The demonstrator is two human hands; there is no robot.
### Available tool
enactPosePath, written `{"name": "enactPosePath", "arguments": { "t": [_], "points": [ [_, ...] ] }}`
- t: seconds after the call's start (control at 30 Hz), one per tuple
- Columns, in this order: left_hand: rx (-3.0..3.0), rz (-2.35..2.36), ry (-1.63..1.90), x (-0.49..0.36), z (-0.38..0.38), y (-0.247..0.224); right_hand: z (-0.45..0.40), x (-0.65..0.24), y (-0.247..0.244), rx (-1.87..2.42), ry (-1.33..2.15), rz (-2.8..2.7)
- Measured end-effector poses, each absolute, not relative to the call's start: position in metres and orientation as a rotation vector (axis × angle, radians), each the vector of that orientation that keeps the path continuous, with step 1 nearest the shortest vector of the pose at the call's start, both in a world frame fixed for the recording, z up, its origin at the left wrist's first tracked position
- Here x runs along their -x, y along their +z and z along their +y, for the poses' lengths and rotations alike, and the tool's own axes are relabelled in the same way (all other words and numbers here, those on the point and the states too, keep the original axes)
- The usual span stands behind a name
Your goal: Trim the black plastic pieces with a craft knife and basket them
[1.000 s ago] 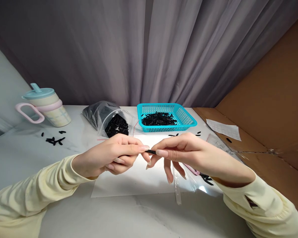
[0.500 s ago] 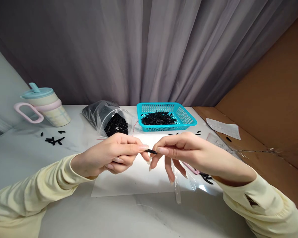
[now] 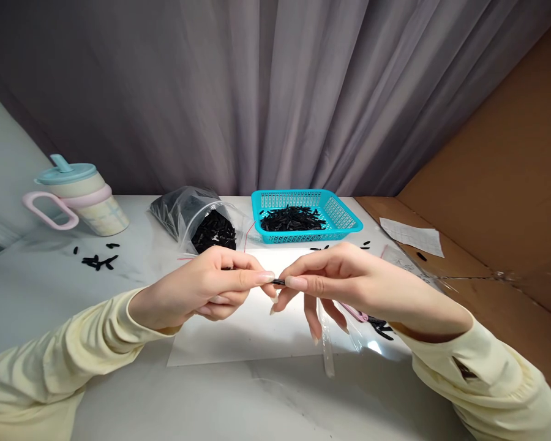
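Note:
Between my hands is a thin black stick-like piece (image 3: pixel 278 282), of which only a short stretch shows. My left hand (image 3: pixel 218 283) pinches one end with thumb and forefinger, its other fingers curled under. At the opposite end, my right hand (image 3: pixel 337 278) grips it between thumb and forefinger while the remaining fingers hang down spread. Both hands are above a white sheet (image 3: pixel 239 343). Behind my left hand, a clear plastic bag (image 3: pixel 183 211) lies on its side, its mouth facing me and many similar black pieces inside. More such pieces lie heaped in a turquoise basket (image 3: pixel 349 229).
Loose black pieces (image 3: pixel 98 262) are scattered at the left near a tilted-looking cup (image 3: pixel 87 199) with a pink handle. On the right are a pink-handled tool (image 3: pixel 354 312), partly hidden, a clear strip (image 3: pixel 327 355), a paper slip (image 3: pixel 413 236) and a cardboard wall (image 3: pixel 500 184).
My right thumb and forefinger have moved slightly left toward my left hand, and less of the black piece shows between them. My left hand stays nearly still.

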State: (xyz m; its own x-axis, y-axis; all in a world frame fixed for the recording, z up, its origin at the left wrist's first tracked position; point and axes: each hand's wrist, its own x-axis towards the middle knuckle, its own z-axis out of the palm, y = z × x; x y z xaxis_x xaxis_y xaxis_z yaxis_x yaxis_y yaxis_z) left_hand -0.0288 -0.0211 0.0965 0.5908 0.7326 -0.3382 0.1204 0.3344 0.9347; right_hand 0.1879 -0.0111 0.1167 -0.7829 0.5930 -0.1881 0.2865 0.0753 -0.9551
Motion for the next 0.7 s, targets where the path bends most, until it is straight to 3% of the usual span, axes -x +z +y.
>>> {"name": "enactPosePath", "arguments": {
  "t": [0.7],
  "points": [
    [-1.198, 0.898, 0.476, 0.0296, -0.0218, 0.0964, -0.0099, -0.1891, 0.1183, 0.869, 1.781, -2.172]
  ]
}}
